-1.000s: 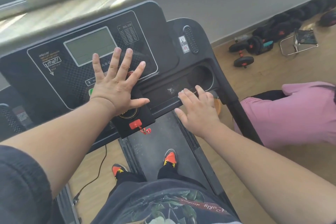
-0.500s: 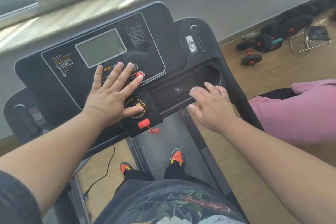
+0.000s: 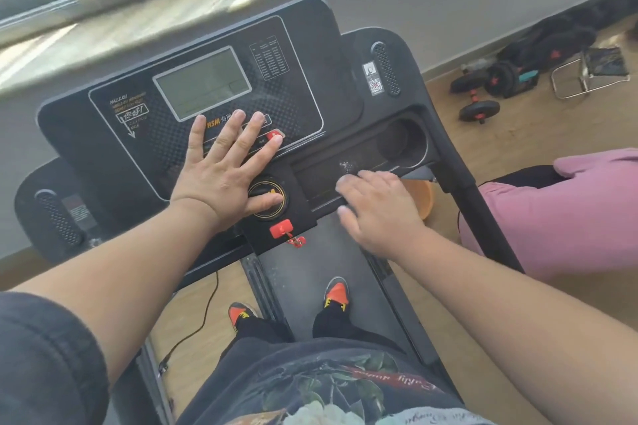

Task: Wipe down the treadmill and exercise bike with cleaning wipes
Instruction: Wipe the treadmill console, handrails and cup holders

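The treadmill fills the middle of the view, its belt running lengthwise from the person's feet up toward the console, which faces back at the person and sits tilted in the picture, left end lower than right. The left hand lies flat on the console, fingers straight and spread across the button row just below the grey display, thumb resting on the round gold-ringed dial. The right hand hovers blurred at the front edge of the tray, fingers bent downward; whether it holds a wipe cannot be told, since nothing shows clearly beneath it. A red safety key sits just below the dial. A cup holder opens at the tray's right end, and a whitish smudge marks the tray near the fingertips. The belt's rear end is hidden by the person's shirt, and one shoe stands on the belt while the other shoe is at its left edge. To the right a pink-clad figure is cut off by the frame. Dumbbells and a small folding stool lie on the wooden floor beyond, well apart from the treadmill, under a sunlit window ledge. A black cable trails on the floor at left.
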